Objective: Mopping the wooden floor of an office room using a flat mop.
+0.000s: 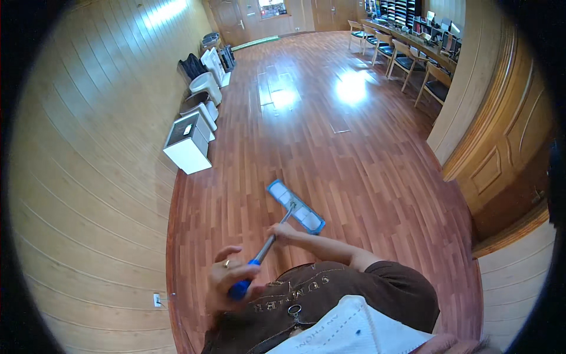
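Note:
A flat mop with a blue-edged rectangular head lies on the wood floor ahead of me, its head slanting down to the right. The metal pole runs from the head back toward my chest and ends in a blue grip. Around the blue end curls my left hand, a ring on one finger and another finger lifted off the grip. Further down the pole, closer to the mop head, my right hand is closed on the metal shaft.
White cabinet, bins and a toilet-shaped white fixture line the left wall. Wooden chairs stand along a long desk at the far right. A wooden door is nearer on the right. A pale green strip crosses the far floor.

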{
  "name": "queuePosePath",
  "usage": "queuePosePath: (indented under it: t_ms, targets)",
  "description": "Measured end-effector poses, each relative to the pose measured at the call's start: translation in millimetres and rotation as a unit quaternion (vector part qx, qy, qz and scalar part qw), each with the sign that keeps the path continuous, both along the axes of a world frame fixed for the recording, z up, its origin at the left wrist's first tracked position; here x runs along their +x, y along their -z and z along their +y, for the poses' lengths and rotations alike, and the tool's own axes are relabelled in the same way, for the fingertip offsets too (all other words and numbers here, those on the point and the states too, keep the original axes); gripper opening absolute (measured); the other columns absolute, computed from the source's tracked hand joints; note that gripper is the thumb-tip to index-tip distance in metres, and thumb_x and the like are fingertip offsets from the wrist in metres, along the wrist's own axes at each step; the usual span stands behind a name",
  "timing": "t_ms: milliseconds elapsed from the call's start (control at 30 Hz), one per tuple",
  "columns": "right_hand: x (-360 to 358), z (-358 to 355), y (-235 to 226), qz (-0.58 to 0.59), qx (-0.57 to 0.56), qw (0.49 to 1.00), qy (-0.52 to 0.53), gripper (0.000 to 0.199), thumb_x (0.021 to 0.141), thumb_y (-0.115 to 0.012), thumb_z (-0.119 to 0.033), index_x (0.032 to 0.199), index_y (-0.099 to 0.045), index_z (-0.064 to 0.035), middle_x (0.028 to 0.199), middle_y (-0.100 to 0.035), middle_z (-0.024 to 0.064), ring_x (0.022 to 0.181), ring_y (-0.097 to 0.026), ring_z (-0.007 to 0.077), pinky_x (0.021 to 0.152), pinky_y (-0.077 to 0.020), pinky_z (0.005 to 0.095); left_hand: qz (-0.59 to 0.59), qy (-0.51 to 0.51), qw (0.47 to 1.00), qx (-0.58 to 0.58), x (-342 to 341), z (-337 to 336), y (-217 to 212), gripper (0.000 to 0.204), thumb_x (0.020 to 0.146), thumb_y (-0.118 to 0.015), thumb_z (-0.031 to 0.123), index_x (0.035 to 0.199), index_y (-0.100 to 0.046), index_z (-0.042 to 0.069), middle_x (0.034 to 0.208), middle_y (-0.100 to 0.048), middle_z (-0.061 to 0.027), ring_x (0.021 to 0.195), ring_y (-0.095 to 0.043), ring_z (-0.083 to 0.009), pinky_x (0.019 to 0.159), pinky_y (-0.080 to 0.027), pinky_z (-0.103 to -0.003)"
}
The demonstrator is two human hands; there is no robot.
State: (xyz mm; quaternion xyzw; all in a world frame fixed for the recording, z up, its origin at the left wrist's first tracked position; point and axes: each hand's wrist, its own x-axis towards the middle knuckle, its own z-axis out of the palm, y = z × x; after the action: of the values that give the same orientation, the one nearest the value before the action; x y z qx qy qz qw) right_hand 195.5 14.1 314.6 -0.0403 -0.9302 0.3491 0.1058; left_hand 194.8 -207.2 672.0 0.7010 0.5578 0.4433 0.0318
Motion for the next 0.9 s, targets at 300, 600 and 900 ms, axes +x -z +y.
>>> queuePosePath:
  t_ms: [300,600,900]
  targets:
    - [-13,-45,-23,-0.074,0.155,0.983,-0.055,0.009,0.065,-0.061,-0.025,0.063,-0.064,-0.0176,0.068,-0.065,0.0053,0.076,-0.065,0.0262,0.070,-0.0418,0.0470,-0.131,0.029,0.991,0.013,-47,-65,9,0.028,0.053,-0.085,0.026,0.074,-0.072,0.012,0.068,-0.062,-0.0031,0.070,-0.064,-0.0187,0.086,-0.043,-0.045]
    - [83,78,35,-0.118,0.148,0.962,0.197,0.010,0.068,-0.065,-0.026,0.074,-0.065,-0.0189,0.084,-0.067,0.0038,0.084,-0.065,0.0282,0.067,-0.0472,0.0480,-0.171,0.161,0.968,-0.087,-39,48,83,0.021,0.062,-0.083,0.016,0.074,-0.067,0.007,0.080,-0.060,-0.0080,0.087,-0.058,-0.0256,0.088,-0.043,-0.042]
    - [271,161,128,-0.036,0.155,0.872,0.464,0.015,0.066,-0.067,-0.025,0.065,-0.060,-0.0109,0.069,-0.058,0.0101,0.070,-0.061,0.0259,0.063,-0.0485,0.0413,-0.134,0.398,0.883,-0.209,43,178,129,0.022,0.070,-0.080,0.013,0.086,-0.066,0.008,0.096,-0.060,-0.0108,0.094,-0.058,-0.0292,0.082,-0.045,-0.042]
